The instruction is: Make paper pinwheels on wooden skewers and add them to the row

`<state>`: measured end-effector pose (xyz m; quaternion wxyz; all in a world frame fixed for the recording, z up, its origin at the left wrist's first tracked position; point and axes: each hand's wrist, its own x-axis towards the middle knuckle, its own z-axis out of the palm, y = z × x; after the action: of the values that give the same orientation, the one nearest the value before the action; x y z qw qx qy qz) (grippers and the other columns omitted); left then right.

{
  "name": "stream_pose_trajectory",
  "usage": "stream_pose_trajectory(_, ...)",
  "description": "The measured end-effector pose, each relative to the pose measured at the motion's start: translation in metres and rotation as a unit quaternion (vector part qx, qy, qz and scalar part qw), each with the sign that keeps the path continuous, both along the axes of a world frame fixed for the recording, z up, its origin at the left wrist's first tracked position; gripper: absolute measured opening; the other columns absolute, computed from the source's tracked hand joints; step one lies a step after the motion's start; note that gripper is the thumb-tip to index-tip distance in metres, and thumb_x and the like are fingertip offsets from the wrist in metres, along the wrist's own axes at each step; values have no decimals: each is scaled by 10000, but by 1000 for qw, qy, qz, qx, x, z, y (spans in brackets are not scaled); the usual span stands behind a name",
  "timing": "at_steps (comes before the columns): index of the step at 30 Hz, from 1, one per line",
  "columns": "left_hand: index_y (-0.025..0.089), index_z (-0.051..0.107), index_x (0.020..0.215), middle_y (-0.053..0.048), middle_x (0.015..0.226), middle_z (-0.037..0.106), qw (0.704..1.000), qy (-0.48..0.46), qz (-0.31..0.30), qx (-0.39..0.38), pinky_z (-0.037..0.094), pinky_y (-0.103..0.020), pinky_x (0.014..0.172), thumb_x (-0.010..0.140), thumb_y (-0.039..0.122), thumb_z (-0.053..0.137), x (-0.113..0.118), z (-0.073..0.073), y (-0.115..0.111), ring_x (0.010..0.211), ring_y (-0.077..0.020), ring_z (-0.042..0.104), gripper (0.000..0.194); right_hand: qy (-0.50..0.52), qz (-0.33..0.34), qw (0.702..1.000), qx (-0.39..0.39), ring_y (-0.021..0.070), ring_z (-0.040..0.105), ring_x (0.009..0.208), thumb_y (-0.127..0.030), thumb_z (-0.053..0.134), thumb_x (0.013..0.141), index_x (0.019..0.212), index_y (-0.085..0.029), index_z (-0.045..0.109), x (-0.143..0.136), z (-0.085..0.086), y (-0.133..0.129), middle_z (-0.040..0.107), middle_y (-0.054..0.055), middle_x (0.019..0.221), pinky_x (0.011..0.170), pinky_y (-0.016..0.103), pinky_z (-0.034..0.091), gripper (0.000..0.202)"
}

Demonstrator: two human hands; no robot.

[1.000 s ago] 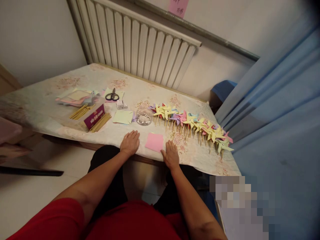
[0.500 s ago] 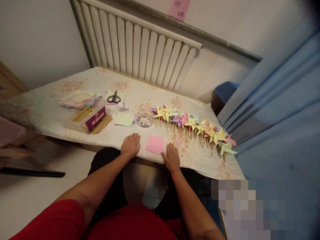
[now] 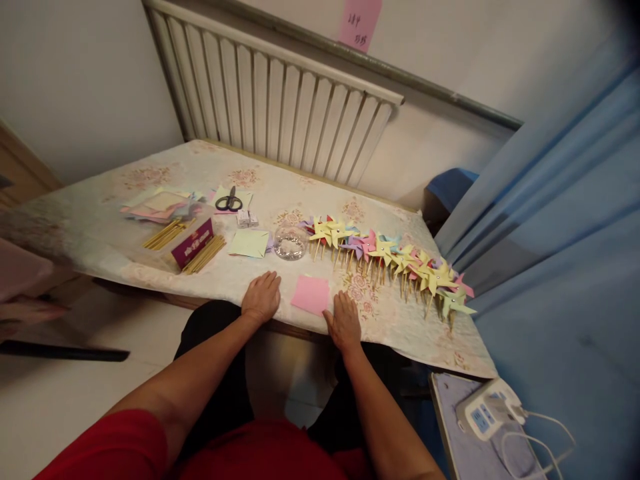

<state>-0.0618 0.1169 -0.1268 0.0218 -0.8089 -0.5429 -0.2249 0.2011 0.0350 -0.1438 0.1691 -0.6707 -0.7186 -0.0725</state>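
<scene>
My left hand point(image 3: 262, 297) rests palm down on the front edge of the flowered tablecloth point(image 3: 395, 333), fingers stretched out and nothing held. To the right of the pink paper squares point(image 3: 311, 295), my right hand point(image 3: 344, 320) also lies flat, its thumb by their lower right corner. Behind them sits a round clear dish point(image 3: 291, 242) of small shiny pieces. A pale green paper square point(image 3: 249, 243) with cut corners lies beside the dish. Several paper pinwheels point(image 3: 384, 251) on sticks line the right side of the table.
Bundled wooden sticks point(image 3: 205, 255) lie by a purple card point(image 3: 193, 245). Further back are scissors point(image 3: 229, 203), small white boxes point(image 3: 247, 219) and layered coloured papers point(image 3: 159, 205). A radiator point(image 3: 280, 100) stands behind, a blue curtain point(image 3: 555, 220) at right, and a white power strip point(image 3: 490, 408) below.
The view has tilted slightly, and the white power strip at lower right now shows clearly. Both hands stay in the same places on the table.
</scene>
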Motion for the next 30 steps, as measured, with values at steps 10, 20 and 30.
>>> stream_pose_trajectory(10, 204, 668, 1195, -87, 1370, 611, 996, -78, 47, -9, 360, -422, 1113, 900, 240, 466, -1, -4, 5, 1310, -249, 510, 360, 9, -3, 1000, 17, 333, 365, 1418, -401, 447, 986, 1355, -30, 514, -3, -2, 0, 471, 248, 1463, 1148, 526, 274, 528)
stream_pose_trajectory(20, 182, 649, 1130, -118, 1364, 594, 975, -89, 199, -32, 378, -460, 1049, 877, 185, 442, 8, 7, 14, 1272, -282, 496, 327, 37, -6, 999, -8, 336, 368, 1412, -391, 453, 973, 1336, -27, 534, 0, -5, 3, 473, 240, 1464, 1146, 524, 277, 521)
stream_pose_trajectory(30, 186, 625, 1131, -128, 1372, 571, 979, -35, 195, -46, 369, -467, 1030, 884, 192, 437, 10, 9, 13, 1266, -283, 478, 310, 74, -7, 997, 7, 332, 380, 1406, -371, 454, 977, 1327, -65, 545, -1, -8, 3, 509, 216, 1441, 1139, 533, 288, 474)
